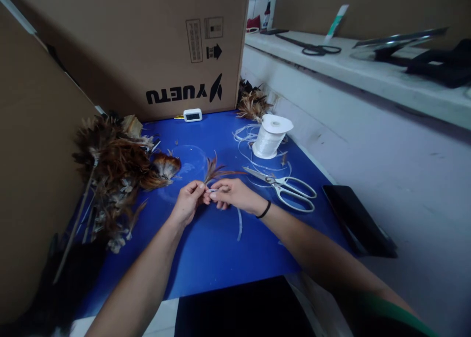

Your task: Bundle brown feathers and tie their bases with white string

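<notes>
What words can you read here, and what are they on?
"YUETU", upside down, on the big brown cardboard box.
Printed panels by the arrow sign there: too small to read.
Small white digital display: digits blurred.
Brown feathers pinched by left hand and right hand: no text.

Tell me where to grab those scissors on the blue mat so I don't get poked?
Probably by the two loop handles, coming from the right. The scissors lie flat on the blue mat, blades pointing left toward the right hand, with the loops on the right, clear of the thread spool.
</notes>
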`<state>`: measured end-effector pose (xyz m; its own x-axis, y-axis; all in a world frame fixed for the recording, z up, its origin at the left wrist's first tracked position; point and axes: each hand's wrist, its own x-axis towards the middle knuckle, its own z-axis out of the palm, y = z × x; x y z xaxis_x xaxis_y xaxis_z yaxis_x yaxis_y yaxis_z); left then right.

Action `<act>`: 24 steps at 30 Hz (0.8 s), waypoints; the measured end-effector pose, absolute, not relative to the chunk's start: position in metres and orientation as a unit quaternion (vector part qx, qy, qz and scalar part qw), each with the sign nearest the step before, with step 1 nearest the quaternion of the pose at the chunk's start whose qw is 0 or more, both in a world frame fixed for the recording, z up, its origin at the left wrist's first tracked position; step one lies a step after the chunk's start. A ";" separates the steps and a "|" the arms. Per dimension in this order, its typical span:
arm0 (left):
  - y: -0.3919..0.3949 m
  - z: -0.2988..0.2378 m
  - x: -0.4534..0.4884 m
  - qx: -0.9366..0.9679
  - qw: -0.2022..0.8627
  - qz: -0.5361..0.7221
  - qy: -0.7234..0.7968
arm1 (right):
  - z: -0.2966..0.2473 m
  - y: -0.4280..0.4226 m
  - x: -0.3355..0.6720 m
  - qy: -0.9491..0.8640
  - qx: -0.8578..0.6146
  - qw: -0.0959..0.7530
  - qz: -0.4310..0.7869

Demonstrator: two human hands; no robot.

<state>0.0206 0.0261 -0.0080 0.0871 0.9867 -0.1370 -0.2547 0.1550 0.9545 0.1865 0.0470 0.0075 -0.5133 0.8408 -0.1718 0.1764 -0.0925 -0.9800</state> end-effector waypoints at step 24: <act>0.026 -0.007 0.019 0.362 0.647 0.486 0.464 | 0.008 0.045 0.189 -0.734 -0.456 0.413 0.287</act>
